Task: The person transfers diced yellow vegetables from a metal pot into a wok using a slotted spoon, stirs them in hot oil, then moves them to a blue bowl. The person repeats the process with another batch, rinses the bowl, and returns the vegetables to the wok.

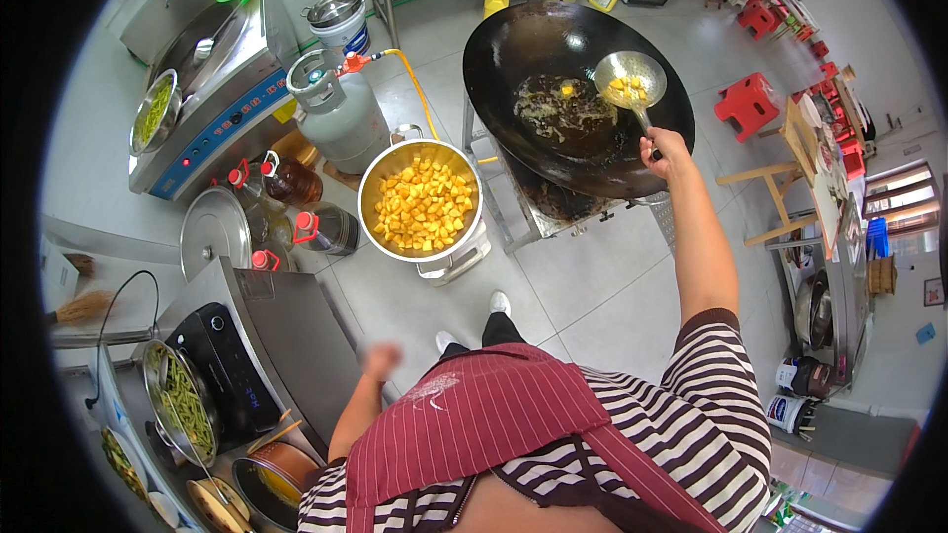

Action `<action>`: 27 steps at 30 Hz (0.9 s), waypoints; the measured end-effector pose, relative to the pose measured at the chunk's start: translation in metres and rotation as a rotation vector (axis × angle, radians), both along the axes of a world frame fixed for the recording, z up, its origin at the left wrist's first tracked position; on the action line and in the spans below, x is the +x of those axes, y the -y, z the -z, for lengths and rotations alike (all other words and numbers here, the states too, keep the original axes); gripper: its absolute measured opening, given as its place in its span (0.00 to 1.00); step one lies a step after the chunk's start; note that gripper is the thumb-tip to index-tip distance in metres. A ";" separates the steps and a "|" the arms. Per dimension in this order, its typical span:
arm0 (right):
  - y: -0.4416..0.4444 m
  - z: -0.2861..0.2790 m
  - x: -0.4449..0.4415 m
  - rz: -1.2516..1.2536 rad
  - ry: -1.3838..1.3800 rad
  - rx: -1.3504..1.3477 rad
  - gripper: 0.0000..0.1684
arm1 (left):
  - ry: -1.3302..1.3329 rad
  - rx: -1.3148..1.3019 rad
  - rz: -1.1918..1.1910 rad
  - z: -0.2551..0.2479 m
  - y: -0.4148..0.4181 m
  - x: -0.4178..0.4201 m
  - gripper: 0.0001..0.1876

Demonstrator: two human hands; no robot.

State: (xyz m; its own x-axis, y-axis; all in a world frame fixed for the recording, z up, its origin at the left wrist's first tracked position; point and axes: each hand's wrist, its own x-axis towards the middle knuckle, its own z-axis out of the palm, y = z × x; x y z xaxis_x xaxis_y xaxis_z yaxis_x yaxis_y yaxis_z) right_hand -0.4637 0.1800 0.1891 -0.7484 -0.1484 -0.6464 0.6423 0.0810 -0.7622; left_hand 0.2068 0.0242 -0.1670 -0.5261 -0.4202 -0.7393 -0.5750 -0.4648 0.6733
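My right hand point(666, 153) grips the handle of a perforated metal skimmer point(650, 74), which is over the right part of a large black wok point(503, 41). Several yellow fried cubes point(626, 90) lie in the skimmer. Oil with foam point(563, 115) covers the wok's bottom, with a yellow cube in it. Left of the wok stands a metal pot point(365, 211) holding many yellow cubes point(424, 203). My left hand point(382, 361) hangs low beside the steel counter; it is blurred, so its fingers cannot be made out.
A gas cylinder point(343, 118) with a yellow hose point(412, 81) stands behind the pot. Several oil bottles point(326, 229) and a round metal lid point(216, 233) are to its left. A steel counter point(296, 318) holds a bowl of green beans point(185, 400). Red stools point(748, 105) stand at right.
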 end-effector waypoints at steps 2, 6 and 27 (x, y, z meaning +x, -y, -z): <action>0.001 0.012 -0.008 -0.026 -0.050 0.094 0.03 | 0.030 -0.043 0.013 -0.006 0.000 -0.008 0.15; 0.005 0.044 -0.023 -0.065 -0.121 0.253 0.04 | 0.075 -0.127 0.069 -0.019 0.001 -0.017 0.15; 0.069 0.059 0.048 -0.105 0.582 -0.486 0.11 | 0.137 -0.198 0.005 -0.022 0.003 -0.012 0.05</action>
State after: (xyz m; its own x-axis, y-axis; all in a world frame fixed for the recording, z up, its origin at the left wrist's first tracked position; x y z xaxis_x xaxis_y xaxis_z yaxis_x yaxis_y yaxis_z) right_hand -0.4152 0.1112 0.1298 -0.2731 -0.5688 -0.7758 0.9587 -0.0939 -0.2686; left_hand 0.1945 0.0211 -0.1445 -0.4291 -0.5622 -0.7070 -0.6688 -0.3283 0.6670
